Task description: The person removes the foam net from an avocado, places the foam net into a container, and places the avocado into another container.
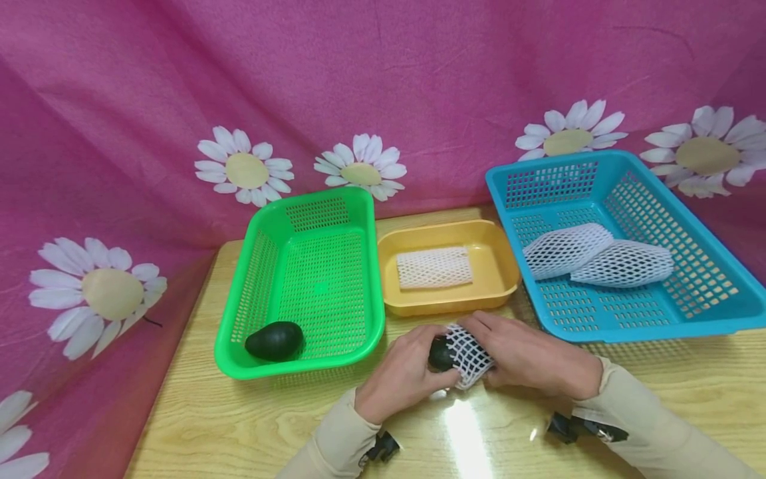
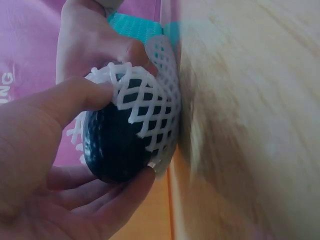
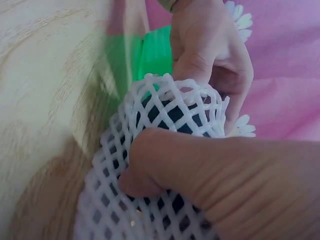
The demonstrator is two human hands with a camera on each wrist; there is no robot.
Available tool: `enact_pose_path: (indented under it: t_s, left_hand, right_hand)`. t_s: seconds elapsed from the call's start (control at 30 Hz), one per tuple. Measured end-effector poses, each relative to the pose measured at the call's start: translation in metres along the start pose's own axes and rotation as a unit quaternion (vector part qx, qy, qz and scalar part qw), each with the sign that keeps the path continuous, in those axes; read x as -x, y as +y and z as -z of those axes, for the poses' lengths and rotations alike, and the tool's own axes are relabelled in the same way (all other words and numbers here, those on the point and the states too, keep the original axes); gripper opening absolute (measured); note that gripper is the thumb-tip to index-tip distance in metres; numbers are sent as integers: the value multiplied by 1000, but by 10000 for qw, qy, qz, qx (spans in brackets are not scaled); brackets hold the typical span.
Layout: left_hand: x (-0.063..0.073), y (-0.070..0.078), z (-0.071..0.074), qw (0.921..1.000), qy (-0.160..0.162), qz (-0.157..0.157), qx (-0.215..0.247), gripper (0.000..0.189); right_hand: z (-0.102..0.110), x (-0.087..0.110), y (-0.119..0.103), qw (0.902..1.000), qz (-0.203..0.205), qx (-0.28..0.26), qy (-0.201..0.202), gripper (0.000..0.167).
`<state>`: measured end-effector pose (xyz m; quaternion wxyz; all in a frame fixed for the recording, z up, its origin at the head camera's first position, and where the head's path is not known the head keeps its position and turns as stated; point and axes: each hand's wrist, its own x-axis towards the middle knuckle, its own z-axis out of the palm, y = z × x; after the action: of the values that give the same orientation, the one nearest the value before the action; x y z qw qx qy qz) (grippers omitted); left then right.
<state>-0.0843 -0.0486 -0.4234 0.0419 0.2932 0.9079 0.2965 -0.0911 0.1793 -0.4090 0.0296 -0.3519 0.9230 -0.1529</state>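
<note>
A dark avocado (image 1: 439, 356) lies between both hands over the front of the table, partly inside a white foam net sleeve (image 1: 473, 359). Its bare rounded end pokes out on the left. My left hand (image 1: 402, 371) grips that end, and in the left wrist view its thumb (image 2: 92, 95) presses the net's open rim while the fingers curl beneath the avocado. From the other side my right hand (image 1: 532, 351) holds the netted part. In the right wrist view, the right thumb (image 3: 150, 160) lies across the mesh, and the net's far end trails toward the camera.
A green basket (image 1: 376, 299) on the left holds another bare avocado (image 1: 275, 341). Behind the hands, a yellow tray (image 1: 443, 307) contains a flat foam net (image 1: 435, 268). Two net-wrapped pieces (image 1: 625, 263) lie in the blue basket (image 1: 712, 319) at right. A pink flowered cloth (image 1: 443, 80) hangs behind.
</note>
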Motion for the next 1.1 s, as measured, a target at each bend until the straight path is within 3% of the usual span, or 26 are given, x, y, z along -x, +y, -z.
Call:
enact_pose_path:
  t_s: [0.63, 1.1]
  left_hand:
    - [-1, -2, 0, 9996, -288, -20, 29, 67]
    - [0, -1, 0, 9997, -201, -9, -126, 67]
  right_hand:
    - [-6, -1, 0, 9990, 322, 223, 234, 68]
    - [-4, 1, -1, 9980, 472, 220, 344, 63]
